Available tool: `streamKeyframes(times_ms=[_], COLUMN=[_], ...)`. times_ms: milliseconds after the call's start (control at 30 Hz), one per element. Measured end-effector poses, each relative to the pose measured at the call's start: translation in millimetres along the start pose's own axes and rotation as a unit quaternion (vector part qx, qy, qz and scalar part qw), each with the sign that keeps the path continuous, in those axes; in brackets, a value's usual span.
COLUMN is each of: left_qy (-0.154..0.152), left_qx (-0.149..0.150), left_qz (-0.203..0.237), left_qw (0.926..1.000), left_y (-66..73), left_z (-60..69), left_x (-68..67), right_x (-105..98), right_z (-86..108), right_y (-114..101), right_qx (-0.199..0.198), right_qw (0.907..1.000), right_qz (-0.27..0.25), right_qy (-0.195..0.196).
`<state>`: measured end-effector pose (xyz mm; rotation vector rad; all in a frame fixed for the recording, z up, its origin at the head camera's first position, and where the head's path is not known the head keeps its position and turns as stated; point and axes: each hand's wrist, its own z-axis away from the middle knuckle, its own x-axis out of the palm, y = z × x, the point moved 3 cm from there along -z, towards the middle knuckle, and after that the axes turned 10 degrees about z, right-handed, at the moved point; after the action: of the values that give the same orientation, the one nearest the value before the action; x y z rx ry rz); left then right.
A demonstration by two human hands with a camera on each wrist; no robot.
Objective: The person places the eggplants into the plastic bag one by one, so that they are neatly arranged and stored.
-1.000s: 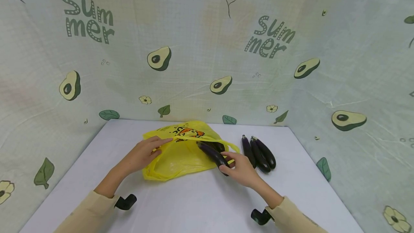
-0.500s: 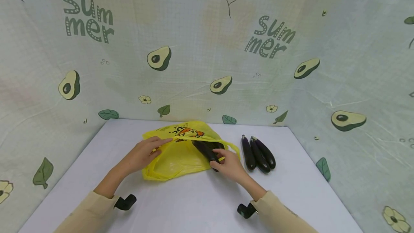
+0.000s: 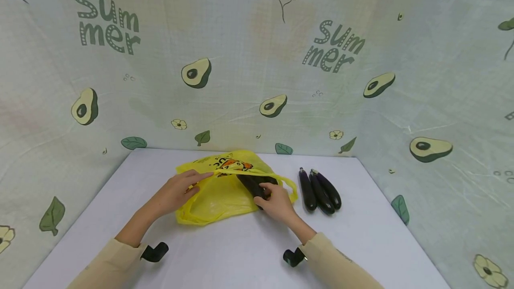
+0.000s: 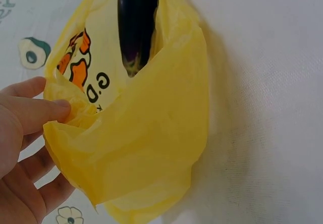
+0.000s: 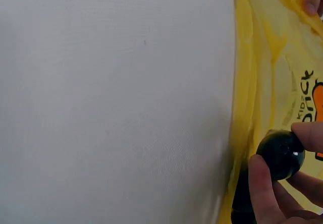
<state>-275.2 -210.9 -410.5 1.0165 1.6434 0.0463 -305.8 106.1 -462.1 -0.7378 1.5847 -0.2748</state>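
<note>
A yellow plastic bag (image 3: 213, 202) with a printed cartoon lies on the table, its mouth facing me. My left hand (image 3: 176, 193) pinches the upper edge of the mouth between thumb and index finger. In my right hand (image 3: 277, 203) is a dark purple eggplant (image 3: 250, 185), gripped near its rounded end. Its stem end (image 4: 133, 65) points into the bag, as the left wrist view shows. Beside it, inside the bag, lies another dark eggplant (image 5: 243, 201), partly covered by my right hand and the plastic.
Three more eggplants (image 3: 321, 193) lie side by side on the white table (image 3: 225, 258), right of the bag. A printed cloth (image 3: 237, 57) hangs behind and at both sides. Each wrist carries a black camera mount (image 3: 155, 252).
My right hand has moved left and slightly forward, carrying the eggplant further into the bag's mouth. The left hand stays at the bag's edge. The three eggplants at right have not moved.
</note>
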Motion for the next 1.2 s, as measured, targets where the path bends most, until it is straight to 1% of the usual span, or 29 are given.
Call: streamKeyframes(times_ms=[133,267,500,767,933,1200], left_qy=[0.0,0.0,-0.002,-0.003,-0.004,-0.004], left_qx=[0.0,-0.003,-0.012,-0.013,-0.013,-0.01], left_qz=[0.0,0.0,-0.003,-0.001,-0.001,-0.006], left_qw=[1.0,1.0,0.9999,0.9999,0.9999,0.9999], left_y=[0.5,0.8,0.4,-0.4,-1.1,-1.5], left_z=[0.1,0.4,-0.1,0.1,-0.1,0.0], left_x=[0.1,-0.1,-0.2,0.1,0.2,1.2], right_x=[8,13,17,18,23,29], right_z=[-2.6,-3.4,-2.9,0.2,-3.2,-11.3], right_y=[-1,-3,-2,-8,-9,-12], right_qx=[-0.006,0.002,0.016,-0.002,0.006,0.025], right_qw=[0.9999,0.9999,0.9997,0.9998,0.9996,0.9975], right_qz=[0.008,0.009,0.005,-0.014,-0.008,0.018], right_qy=[0.007,0.012,0.019,0.011,0.028,0.063])
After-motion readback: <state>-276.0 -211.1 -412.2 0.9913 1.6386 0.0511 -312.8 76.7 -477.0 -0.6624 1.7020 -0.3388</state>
